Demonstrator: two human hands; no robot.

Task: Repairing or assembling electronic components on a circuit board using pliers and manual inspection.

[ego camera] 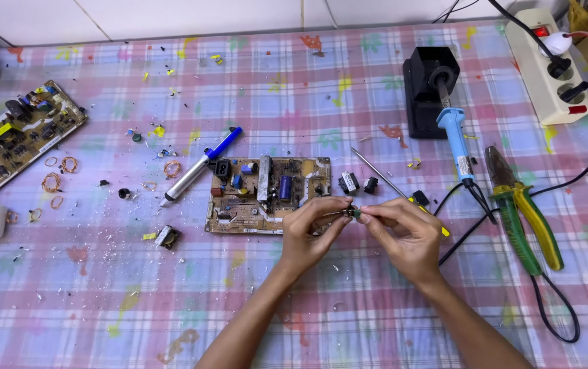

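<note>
Left hand (305, 236) and right hand (403, 232) each grip, fingers pinched, one small dark part (353, 213), perhaps a coil, just before the brown circuit board (266, 195). Beyond: blue soldering iron (457, 140), white power strip (545, 65) at the counter's (102, 294) far-right edge.

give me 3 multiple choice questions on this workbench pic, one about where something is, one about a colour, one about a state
1. Where does the soldering iron rest?
A. in the black stand
B. on the circuit board
C. in the left hand

2. What colour is the soldering iron's handle?
A. red
B. light blue
C. yellow

3. What are the two hands doing?
A. lying flat on the cloth
B. both pinching one small component
C. gripping the pliers

Answers:
1 A: its tip sits in the stand, right of the circuit board.
2 B: the grip is light blue.
3 B: the left hand and right hand meet fingertip to fingertip on the small part, while the green and yellow pliers lie untouched.
</note>
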